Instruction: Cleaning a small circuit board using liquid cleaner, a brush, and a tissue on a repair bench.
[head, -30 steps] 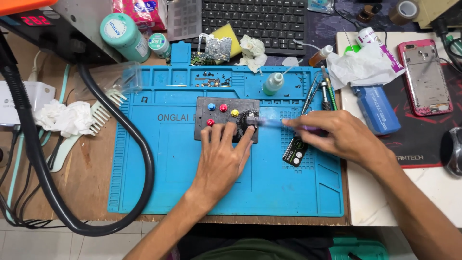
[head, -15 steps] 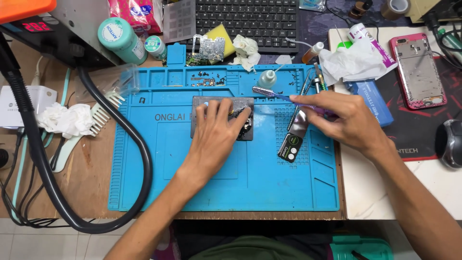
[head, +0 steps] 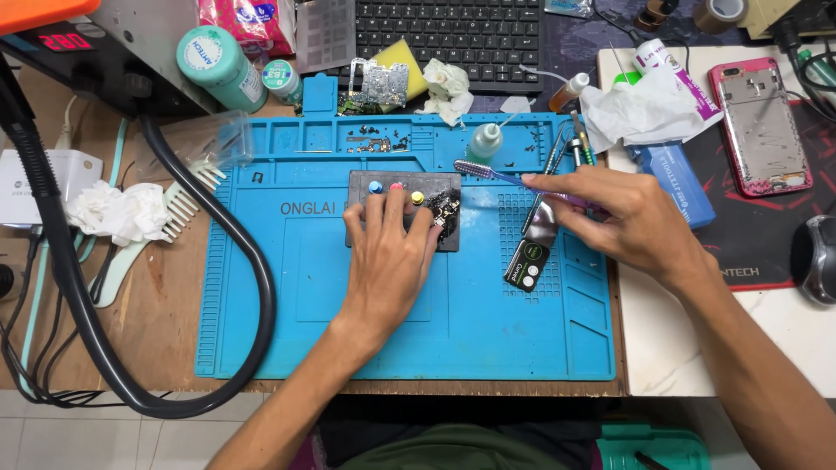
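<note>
Crowding hands (head: 392,252): dropper bottle (head: 485,141), tweezers (head: 557,150), black hose (head: 200,261) nr holder (head: 361,187).

Mat (head: 488,339): on surface, centre.
Fixture (head: 366,187): on mat, rear centre.
Keyboard (head: 448,39): behind mat.
Phone frame (head: 759,126): right of mat.

Open mat (head: 488,331) is lying free below the left hand (head: 389,261); a small bottle (head: 484,142) and tools (head: 566,152) are crowding above, and a black hose (head: 252,287) is curving along the left edge.
</note>
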